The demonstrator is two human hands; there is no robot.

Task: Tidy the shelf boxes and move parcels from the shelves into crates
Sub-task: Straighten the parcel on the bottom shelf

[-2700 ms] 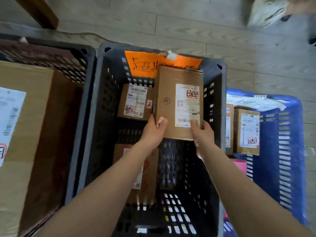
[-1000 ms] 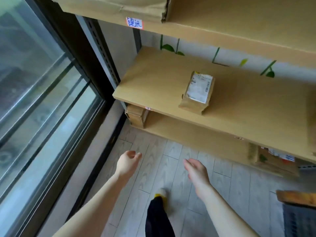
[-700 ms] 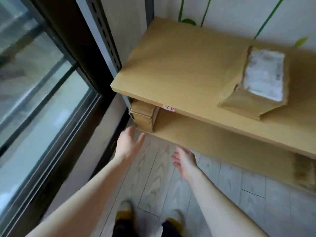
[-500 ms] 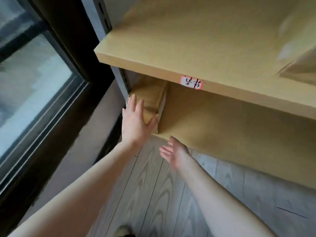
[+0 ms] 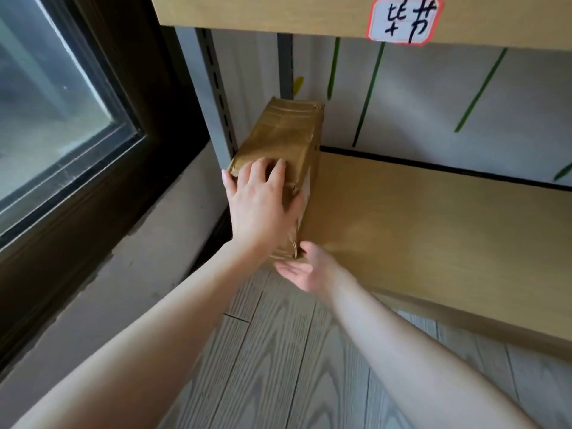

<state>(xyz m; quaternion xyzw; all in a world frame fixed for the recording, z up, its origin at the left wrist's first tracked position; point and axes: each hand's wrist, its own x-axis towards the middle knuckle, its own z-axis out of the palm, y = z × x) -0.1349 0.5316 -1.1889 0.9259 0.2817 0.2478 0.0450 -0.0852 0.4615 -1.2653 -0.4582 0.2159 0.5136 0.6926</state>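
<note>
Crinkly, tape-wrapped brown parcel (image 5: 284, 134), tall and narrow, sits mid-frame at the left end of the smooth wooden shelf (image 5: 433, 227). The left hand (image 5: 263, 205) has its grip curled over the near top edge; the right hand (image 5: 305, 270) is flat open, palm up, by the bottom corner.

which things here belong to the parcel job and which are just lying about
Job: parcel; left hand holding its near end; right hand open by its lower corner; lower shelf it stands on.
Just there: window; floor; handwritten label; wall.
</note>
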